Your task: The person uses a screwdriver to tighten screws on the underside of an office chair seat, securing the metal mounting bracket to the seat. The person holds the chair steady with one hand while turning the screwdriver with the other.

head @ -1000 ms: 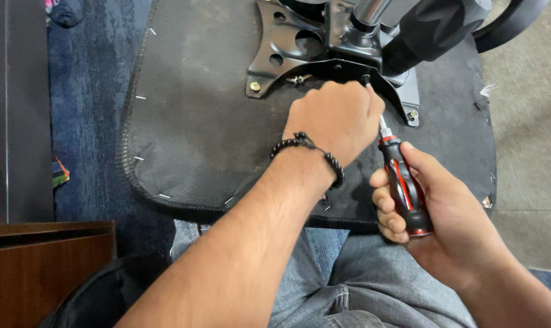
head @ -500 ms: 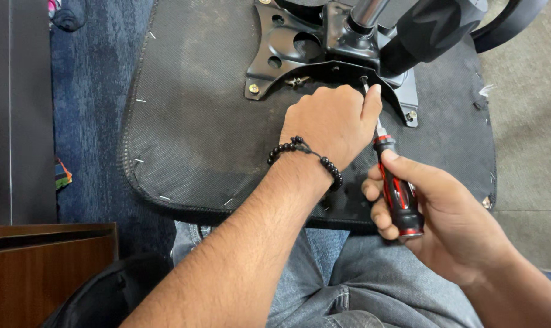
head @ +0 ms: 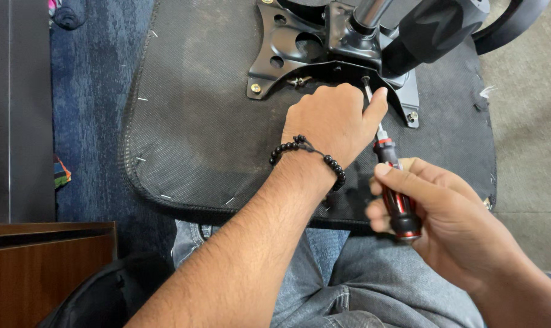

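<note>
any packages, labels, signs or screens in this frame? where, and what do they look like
No packages, labels, signs or screens in view.
Nearest candidate: a small multicoloured striped item on the blue carpet at the left edge, too cropped to identify.
Otherwise only the upturned chair seat, its black metal bracket, and a red-and-black screwdriver in the right hand, its shaft steadied by the left hand.

Blue carpet runs along the left, a dark-wood cabinet fills the lower-left corner — with a black bag beside it — and beige floor lies right.
</note>
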